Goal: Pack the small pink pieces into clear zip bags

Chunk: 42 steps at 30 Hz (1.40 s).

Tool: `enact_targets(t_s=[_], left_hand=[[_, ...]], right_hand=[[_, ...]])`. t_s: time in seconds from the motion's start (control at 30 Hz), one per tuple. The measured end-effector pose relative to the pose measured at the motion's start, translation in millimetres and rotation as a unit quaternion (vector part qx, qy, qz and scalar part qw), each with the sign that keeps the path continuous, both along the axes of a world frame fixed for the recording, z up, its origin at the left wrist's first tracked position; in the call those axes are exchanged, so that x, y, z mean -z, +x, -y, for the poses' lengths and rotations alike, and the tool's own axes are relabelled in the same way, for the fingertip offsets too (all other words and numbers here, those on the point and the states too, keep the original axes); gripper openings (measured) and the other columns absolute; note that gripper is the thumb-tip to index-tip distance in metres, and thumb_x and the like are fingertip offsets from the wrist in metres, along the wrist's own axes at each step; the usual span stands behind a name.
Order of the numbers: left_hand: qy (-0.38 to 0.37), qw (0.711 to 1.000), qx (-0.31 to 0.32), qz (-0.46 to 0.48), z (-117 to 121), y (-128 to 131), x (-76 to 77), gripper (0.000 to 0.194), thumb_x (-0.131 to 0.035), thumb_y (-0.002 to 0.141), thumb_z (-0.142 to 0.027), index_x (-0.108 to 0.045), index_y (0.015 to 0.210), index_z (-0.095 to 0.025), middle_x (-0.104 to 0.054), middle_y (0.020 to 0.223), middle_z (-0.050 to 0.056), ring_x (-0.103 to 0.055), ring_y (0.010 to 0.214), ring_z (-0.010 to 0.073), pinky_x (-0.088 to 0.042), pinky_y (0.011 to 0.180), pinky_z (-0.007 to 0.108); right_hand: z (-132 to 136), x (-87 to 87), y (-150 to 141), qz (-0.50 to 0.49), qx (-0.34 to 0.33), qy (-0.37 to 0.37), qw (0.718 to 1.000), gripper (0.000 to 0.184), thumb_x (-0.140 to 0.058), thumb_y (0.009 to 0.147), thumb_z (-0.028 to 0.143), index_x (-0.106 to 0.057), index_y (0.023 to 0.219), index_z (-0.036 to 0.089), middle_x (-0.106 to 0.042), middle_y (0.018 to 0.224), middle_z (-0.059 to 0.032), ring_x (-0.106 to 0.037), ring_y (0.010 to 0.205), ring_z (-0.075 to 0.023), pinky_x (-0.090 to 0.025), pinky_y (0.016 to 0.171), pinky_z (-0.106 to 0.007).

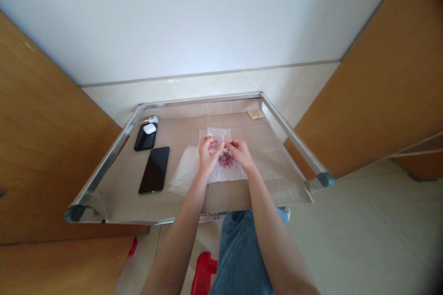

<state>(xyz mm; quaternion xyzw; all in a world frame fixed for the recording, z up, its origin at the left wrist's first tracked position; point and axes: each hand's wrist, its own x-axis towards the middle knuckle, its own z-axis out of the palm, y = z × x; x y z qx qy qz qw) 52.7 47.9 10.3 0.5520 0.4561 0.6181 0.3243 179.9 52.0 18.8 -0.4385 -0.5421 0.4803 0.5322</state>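
Bare forearms over blue jeans, both hands pinching a clear plastic bag

Bare forearms [180,235] reach up from the bottom of the frame, above blue jeans [238,258] and a red plastic object [204,272] on the floor. At the centre, the left hand [207,154] and right hand [240,153] are close together, their fingertips [217,144] pinched on the upper part of a clear plastic bag [215,134]. A cluster of small pink beads [226,159] lies just below the right hand, on or inside the plastic; which one cannot be told. Loose plastic sheeting [187,170] spreads left of it on the cardboard-lined, steel-framed counter [200,100]. Left of the hands are a black smartphone [154,170] and a white earbud case [149,128] on a black pad [142,142]. A small tan card [256,114] sits at the counter's upper right.
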Motion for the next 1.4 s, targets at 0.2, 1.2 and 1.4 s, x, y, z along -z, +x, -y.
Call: enact_targets(t_s=[0.2, 1.2, 1.4], left_hand=[[0.005, 1.0, 0.005, -0.028, -1, -2, 2.4, 0.024, -0.065, 0.073, -0.04, -0.059, 0.077, -0.017, -0.055, 0.09, 0.005, -0.058, 0.078, 0.0132, -0.048, 0.063, 0.022], [0.104, 0.966, -0.076, -0.223, 5, -1, -1.6, 0.014, -0.046, 0.083, -0.014, -0.045, 0.07, -0.019, -0.046, 0.08, 0.001, -0.05, 0.076, 0.0124, -0.042, 0.067, 0.023], [0.101, 0.969, -0.085, -0.21, 6, -1, -3.0, 0.013, -0.046, 0.085, -0.018, -0.048, 0.072, -0.018, -0.047, 0.081, 0.001, -0.051, 0.074, 0.0114, -0.042, 0.066, 0.022]], right_hand=[[3, -0.1, -3, 0.022, -0.048, 0.035, 0.998, 0.029, -0.056, 0.076, 0.046, -0.066, 0.079, 0.019, -0.066, 0.072, -0.0019, -0.057, 0.065, -0.0147, -0.044, 0.064, -0.027], [12, -9.3, -20, 0.343, 0.193, 0.049, 0.918, 0.018, -0.046, 0.08, 0.03, -0.06, 0.074, 0.02, -0.062, 0.068, -0.003, -0.053, 0.059, -0.015, -0.03, 0.056, -0.024], [13, -12.3, -18, 0.341, 0.246, 0.016, 0.907, 0.023, -0.044, 0.079, 0.032, -0.062, 0.075, 0.018, -0.065, 0.069, -0.0043, -0.056, 0.061, -0.0161, -0.033, 0.058, -0.025]])
